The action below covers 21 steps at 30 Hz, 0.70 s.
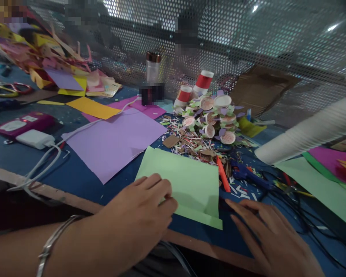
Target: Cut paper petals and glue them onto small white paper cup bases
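Observation:
A light green sheet of paper [187,181] lies in front of me at the table's near edge, with a narrow strip folded along its near side. My left hand [150,207] is closed, its curled fingers pressed on the lower left of this sheet; the fingertips are partly hidden. Just right of the sheet, my right hand [265,231] hovers or rests with fingers stretched and apart, holding nothing. An orange-red stick-like item [223,175] lies beside the sheet's right edge. Beyond it are blue-handled scissors [249,175], near my right fingertips.
Left are a purple sheet [112,142], an orange strip [93,107], a white charger [36,138] with cable and a magenta box [25,122]. Paper scraps [193,144] surround stacked decorated cups [210,117]. A tall cup stack [308,130] leans at right, above black cables [305,219].

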Motion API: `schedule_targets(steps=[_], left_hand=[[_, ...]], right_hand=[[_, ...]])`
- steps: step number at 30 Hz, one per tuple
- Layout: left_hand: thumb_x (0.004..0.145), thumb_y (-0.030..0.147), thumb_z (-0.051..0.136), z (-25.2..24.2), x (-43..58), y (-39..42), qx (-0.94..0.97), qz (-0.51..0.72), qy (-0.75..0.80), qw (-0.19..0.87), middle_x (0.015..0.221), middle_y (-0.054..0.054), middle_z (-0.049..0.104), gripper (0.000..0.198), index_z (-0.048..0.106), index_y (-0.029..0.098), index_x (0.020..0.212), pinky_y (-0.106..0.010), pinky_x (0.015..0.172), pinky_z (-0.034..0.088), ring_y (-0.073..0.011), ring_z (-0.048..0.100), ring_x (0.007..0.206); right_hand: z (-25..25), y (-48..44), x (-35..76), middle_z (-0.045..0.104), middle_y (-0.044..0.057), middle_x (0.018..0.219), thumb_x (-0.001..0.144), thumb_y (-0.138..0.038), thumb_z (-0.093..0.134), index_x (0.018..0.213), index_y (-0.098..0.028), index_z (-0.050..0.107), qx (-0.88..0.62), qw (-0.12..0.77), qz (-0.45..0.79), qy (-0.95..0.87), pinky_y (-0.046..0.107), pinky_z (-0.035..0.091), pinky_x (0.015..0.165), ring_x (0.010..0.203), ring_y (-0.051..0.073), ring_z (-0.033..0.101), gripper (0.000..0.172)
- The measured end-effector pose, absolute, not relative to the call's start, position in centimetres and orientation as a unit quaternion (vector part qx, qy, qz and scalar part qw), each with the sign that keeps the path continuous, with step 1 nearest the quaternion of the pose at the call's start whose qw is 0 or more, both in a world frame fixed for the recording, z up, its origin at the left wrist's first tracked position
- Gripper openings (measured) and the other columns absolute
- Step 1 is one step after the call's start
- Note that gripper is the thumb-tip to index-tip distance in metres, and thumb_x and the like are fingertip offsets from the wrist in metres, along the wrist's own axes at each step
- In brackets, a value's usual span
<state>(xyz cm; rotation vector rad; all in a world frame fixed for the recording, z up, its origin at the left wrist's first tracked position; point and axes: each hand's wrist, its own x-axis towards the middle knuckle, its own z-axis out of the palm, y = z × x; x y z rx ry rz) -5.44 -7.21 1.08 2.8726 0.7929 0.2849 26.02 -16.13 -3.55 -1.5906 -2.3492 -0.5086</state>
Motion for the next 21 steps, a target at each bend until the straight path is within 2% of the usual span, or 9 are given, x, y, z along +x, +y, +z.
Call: schedule_targets(steps=[3,5,9,15,21], left_hand=[[0.093,0.031,0.067,0.4,-3.5,-6.9,0.958,0.061,0.264,0.09,0.101,-0.006,0.062,0.015,0.065,0.018,0.098,-0.039,0.086,0.044,-0.0245,0.053,0.097],[0.093,0.035,0.067,-0.4,-2.8,-6.8,0.956,0.06,0.267,0.103,0.102,-0.006,0.061,0.019,0.062,0.018,0.098,-0.042,0.085,0.044,-0.0259,0.052,0.097],[0.096,0.027,0.063,-1.3,-2.4,-6.2,0.955,0.064,0.256,0.134,0.099,-0.004,0.061,0.01,0.058,0.018,0.095,-0.041,0.083,0.041,-0.0244,0.051,0.093],[0.096,0.014,0.058,0.2,-3.1,-5.0,0.904,0.072,0.322,0.272,0.087,0.001,0.062,0.01,0.054,0.019,0.088,-0.033,0.075,0.038,-0.0178,0.054,0.082],[0.099,0.015,0.05,0.6,-3.0,-4.3,0.883,0.102,0.365,0.277,0.086,0.0,0.062,0.011,0.053,0.019,0.089,-0.031,0.072,0.039,-0.0174,0.055,0.08]], right_hand=[[-3.5,-15.8,25.9,0.066,0.011,0.109,0.108,-0.036,0.039,0.116,-0.019,0.071,-0.544,0.139,-0.165,-0.811,0.04,0.053,0.082,0.097,0.025,0.066,0.037],[-3.3,-15.4,25.7,0.067,0.01,0.108,0.107,-0.033,0.04,0.111,-0.02,0.071,-0.544,0.151,-0.154,-0.811,0.038,0.054,0.081,0.097,0.023,0.066,0.034],[-2.7,-14.8,25.4,0.07,0.008,0.1,0.106,-0.028,0.041,0.101,-0.021,0.072,-0.523,0.152,-0.147,-0.825,0.036,0.055,0.081,0.092,0.022,0.068,0.033],[-2.3,-15.2,26.0,0.072,0.007,0.103,0.106,-0.034,0.04,0.102,-0.023,0.069,-0.518,0.137,-0.129,-0.834,0.036,0.056,0.085,0.097,0.022,0.071,0.031],[-2.4,-15.4,26.2,0.075,0.004,0.097,0.105,-0.035,0.043,0.1,-0.026,0.066,-0.522,0.149,-0.086,-0.835,0.032,0.06,0.078,0.091,0.02,0.074,0.025]])
